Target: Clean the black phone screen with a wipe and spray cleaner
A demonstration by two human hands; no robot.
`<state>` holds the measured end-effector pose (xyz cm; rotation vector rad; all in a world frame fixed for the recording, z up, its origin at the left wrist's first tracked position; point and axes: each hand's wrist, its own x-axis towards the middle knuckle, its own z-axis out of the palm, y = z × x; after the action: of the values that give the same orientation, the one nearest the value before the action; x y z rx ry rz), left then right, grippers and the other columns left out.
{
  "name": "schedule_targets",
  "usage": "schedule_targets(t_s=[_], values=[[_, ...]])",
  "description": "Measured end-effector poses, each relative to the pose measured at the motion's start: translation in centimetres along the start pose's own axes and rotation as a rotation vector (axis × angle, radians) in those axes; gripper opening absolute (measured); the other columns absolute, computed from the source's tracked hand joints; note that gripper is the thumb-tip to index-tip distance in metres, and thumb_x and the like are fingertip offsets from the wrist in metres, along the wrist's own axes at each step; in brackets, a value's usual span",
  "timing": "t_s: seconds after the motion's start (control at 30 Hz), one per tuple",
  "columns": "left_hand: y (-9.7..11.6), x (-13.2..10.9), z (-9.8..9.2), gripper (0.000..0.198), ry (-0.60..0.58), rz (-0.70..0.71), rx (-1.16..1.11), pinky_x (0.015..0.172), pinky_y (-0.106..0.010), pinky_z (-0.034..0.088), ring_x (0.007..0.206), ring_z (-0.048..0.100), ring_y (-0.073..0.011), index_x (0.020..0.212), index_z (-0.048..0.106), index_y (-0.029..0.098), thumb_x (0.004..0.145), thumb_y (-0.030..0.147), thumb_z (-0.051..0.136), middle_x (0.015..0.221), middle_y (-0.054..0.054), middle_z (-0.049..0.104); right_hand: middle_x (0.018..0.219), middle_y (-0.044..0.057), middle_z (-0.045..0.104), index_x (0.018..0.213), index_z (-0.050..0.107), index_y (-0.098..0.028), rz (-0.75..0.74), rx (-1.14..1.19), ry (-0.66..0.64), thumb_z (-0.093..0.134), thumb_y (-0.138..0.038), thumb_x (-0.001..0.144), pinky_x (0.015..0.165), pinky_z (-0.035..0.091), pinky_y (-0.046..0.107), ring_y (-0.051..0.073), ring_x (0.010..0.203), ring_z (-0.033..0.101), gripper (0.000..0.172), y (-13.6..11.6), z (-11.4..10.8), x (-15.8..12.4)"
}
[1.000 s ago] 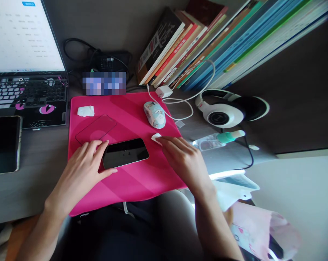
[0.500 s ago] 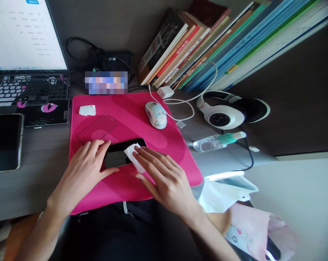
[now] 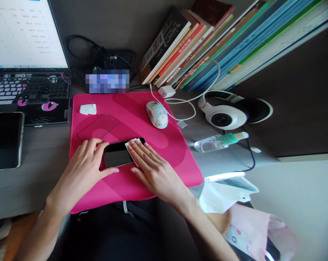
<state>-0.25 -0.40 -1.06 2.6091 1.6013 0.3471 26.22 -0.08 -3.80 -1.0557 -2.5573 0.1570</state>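
A black phone [image 3: 116,155] lies screen-up on a pink mat [image 3: 164,159]. My left hand [image 3: 83,170] grips the phone's left end, thumb along its near edge and fingers on its far edge. My right hand [image 3: 150,166] lies flat with fingers stretched, pressing a small white wipe [image 3: 132,144] onto the phone's right half. A clear screen protector [image 3: 98,127] rests on the mat just beyond the phone. Another white wipe [image 3: 88,109] sits at the mat's far left corner.
A laptop [image 3: 28,58] and a second phone [image 3: 5,140] lie to the left. A patterned mouse [image 3: 157,114], white charger cable [image 3: 180,99], headphones [image 3: 231,112] and a small spray bottle [image 3: 219,141] are on the right. Leaning books [image 3: 207,40] fill the back. Torn white packaging [image 3: 226,188] lies near right.
My right hand picked up the white wipe at the mat's right side, carried it left onto the phone and rubs it across the screen. My left hand kept holding the phone.
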Motion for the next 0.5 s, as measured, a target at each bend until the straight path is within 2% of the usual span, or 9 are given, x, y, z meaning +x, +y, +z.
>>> schedule_targets(t_s=[0.2, 0.5], values=[[-0.1, 0.0, 0.2, 0.069, -0.002, -0.012, -0.014, 0.109, -0.056, 0.053, 0.129, 0.061, -0.0396, 0.149, 0.049, 0.016, 0.097, 0.056, 0.071, 0.140, -0.020, 0.060, 0.172, 0.020, 0.037, 0.174, 0.000, -0.011, 0.009, -0.055, 0.014, 0.049, -0.032, 0.112, 0.132, 0.039, 0.057, 0.032, 0.162, 0.033, 0.081, -0.7, 0.8, 0.2], [0.0, 0.2, 0.4, 0.070, -0.011, -0.031, -0.057, 0.110, -0.056, 0.053, 0.126, 0.062, -0.0384, 0.147, 0.053, 0.013, 0.094, 0.054, 0.076, 0.135, -0.019, 0.060, 0.171, 0.021, 0.038, 0.172, 0.018, -0.004, 0.009, -0.082, 0.020, 0.048, -0.039, 0.113, 0.134, 0.035, 0.054, 0.032, 0.163, 0.032, 0.075, -1.8, 1.4, 0.6]])
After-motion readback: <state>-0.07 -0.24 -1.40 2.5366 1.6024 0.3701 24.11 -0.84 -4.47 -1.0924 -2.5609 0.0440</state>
